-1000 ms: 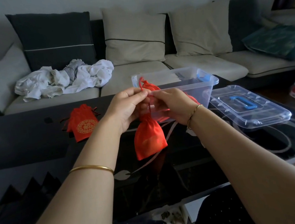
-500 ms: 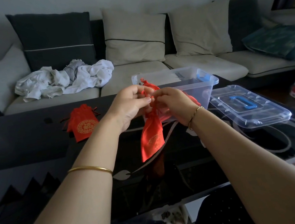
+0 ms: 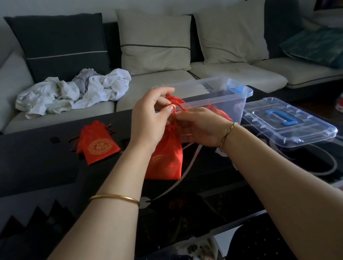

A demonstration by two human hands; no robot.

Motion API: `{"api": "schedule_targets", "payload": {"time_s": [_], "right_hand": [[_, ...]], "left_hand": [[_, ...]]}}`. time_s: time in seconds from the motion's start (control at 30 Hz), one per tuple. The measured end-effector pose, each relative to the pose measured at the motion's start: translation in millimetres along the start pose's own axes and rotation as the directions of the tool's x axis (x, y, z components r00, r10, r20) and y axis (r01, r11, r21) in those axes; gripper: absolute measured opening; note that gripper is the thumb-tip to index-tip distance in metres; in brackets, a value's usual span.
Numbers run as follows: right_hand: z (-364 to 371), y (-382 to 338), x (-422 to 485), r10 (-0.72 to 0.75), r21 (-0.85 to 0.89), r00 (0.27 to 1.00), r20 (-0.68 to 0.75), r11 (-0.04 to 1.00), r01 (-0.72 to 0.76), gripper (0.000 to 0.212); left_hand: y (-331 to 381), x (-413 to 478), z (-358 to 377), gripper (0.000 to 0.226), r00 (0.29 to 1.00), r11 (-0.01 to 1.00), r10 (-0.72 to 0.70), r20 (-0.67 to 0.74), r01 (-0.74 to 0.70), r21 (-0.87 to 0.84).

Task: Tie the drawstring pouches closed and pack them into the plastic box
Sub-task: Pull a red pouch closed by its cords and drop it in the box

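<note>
The red pouch (image 3: 165, 156) hangs over the table (image 3: 31, 163), at the plastic box's (image 3: 222, 100) 7 o'clock. The left hand (image 3: 150, 121), wrist bent, pinches the drawstring (image 3: 173, 108) above the neck. The right hand (image 3: 200, 126), at the neck's 3 o'clock, curls its fingers round the same cord. Half a second ago the right hand sat higher and the pouch hung edge-on. A second pouch (image 3: 97, 144) lies at 9 o'clock.

Two hands (image 3: 150, 121) (image 3: 202, 127), one plastic box (image 3: 227, 100), one lid (image 3: 307, 129), two red pouches (image 3: 98, 146) (image 3: 165, 158) outside it, two beige cushions (image 3: 154, 44) (image 3: 232, 33).
</note>
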State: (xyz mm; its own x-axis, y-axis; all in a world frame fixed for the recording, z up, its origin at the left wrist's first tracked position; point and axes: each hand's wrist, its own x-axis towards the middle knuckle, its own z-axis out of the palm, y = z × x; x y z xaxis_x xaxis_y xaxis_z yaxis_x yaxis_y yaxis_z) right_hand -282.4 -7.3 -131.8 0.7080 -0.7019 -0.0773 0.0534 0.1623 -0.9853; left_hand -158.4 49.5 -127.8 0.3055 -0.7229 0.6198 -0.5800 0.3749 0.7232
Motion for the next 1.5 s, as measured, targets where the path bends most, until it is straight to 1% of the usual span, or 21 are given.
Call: {"api": "schedule_targets", "payload": {"time_s": [0.1,0.13,0.2,0.23,0.27,0.4,0.53,0.63,0.77,0.9,0.97,1.03,1.07,1.13,1.2,1.27,1.3,1.33,1.37,1.4,1.5], "right_hand": [[0,-2,1,-0.070,-0.057,0.993,-0.098,0.996,0.065,0.021],[0,-1,3,-0.126,-0.156,0.980,-0.154,0.982,0.102,0.025],[-1,1,6,-0.290,-0.444,0.918,-0.271,0.884,0.148,0.029],[0,2,7,-0.349,-0.508,0.889,-0.298,0.846,0.162,0.029],[0,2,6,-0.365,-0.500,0.876,-0.314,0.848,0.174,0.029],[0,3,6,-0.315,-0.304,0.870,-0.380,0.931,0.204,0.032],[-2,4,7,-0.189,-0.046,0.890,-0.415,0.981,0.187,0.030],[-4,3,7,-0.108,0.108,0.909,-0.403,0.980,0.164,0.026],[-6,5,8,-0.027,0.222,0.920,-0.390,0.967,0.123,0.026],[-10,7,7,0.039,0.304,0.912,-0.409,0.948,0.096,0.030],[-10,7,5,0.094,0.441,0.916,-0.390,0.892,0.096,0.034],[-11,8,3,0.139,0.600,0.925,-0.353,0.793,0.109,0.039],[-12,9,3,0.150,0.634,0.928,-0.342,0.766,0.110,0.041],[-13,11,4,0.168,0.608,0.921,-0.352,0.789,0.089,0.039],[-14,14,6,0.191,0.562,0.907,-0.375,0.825,0.058,0.037],[-17,16,7,0.219,0.554,0.897,-0.384,0.832,0.034,0.038],[-18,17,7,0.234,0.560,0.893,-0.384,0.828,0.023,0.039],[-20,18,7,0.248,0.571,0.888,-0.388,0.821,0.020,0.040],[-21,19,8,0.256,0.575,0.879,-0.402,0.817,0.025,0.040],[-22,19,8,0.243,0.558,0.869,-0.430,0.829,0.044,0.040],[-22,15,9,0.125,0.444,0.860,-0.494,0.887,0.127,0.036]], "left_hand": [[-4,1,2,0.034,0.994,0.990,-0.111,0.000,0.111,-0.093],[-5,0,2,0.031,0.987,0.977,-0.161,-0.003,0.159,-0.140],[-4,-2,5,0.023,0.962,0.928,-0.274,0.004,0.265,-0.263],[-3,-3,6,0.018,0.944,0.889,-0.330,0.025,0.320,-0.328],[-4,-4,7,0.016,0.923,0.845,-0.382,0.050,0.370,-0.386],[-8,-4,6,0.011,0.833,0.661,-0.541,0.118,0.508,-0.553],[-7,-3,3,0.014,0.771,0.545,-0.628,0.105,0.533,-0.648],[-8,-3,3,0.013,0.729,0.564,-0.682,0.057,0.574,-0.594],[-9,-3,4,0.019,0.674,0.593,-0.739,0.001,0.650,-0.475],[-13,-4,4,0.023,0.675,0.675,-0.728,-0.115,0.679,-0.288],[-15,-4,4,0.027,0.661,0.672,-0.737,-0.145,0.692,-0.265],[-15,-3,3,0.031,0.606,0.615,-0.784,-0.135,0.726,-0.308],[-15,-3,2,0.031,0.574,0.572,-0.812,-0.109,0.742,-0.349],[-15,-4,0,0.031,0.535,0.462,-0.845,0.007,0.735,-0.496],[-13,-4,-1,0.034,0.559,0.331,-0.818,0.133,0.648,-0.687],[-10,-1,0,0.037,0.597,0.216,-0.785,0.163,0.510,-0.833],[-9,1,0,0.037,0.605,0.182,-0.780,0.157,0.460,-0.869],[-8,2,2,0.037,0.612,0.173,-0.776,0.155,0.442,-0.880],[-6,2,4,0.037,0.622,0.198,-0.768,0.153,0.457,-0.867],[-5,2,6,0.036,0.642,0.259,-0.753,0.144,0.491,-0.832],[-4,1,7,0.035,0.732,0.531,-0.672,0.112,0.582,-0.615]]}}
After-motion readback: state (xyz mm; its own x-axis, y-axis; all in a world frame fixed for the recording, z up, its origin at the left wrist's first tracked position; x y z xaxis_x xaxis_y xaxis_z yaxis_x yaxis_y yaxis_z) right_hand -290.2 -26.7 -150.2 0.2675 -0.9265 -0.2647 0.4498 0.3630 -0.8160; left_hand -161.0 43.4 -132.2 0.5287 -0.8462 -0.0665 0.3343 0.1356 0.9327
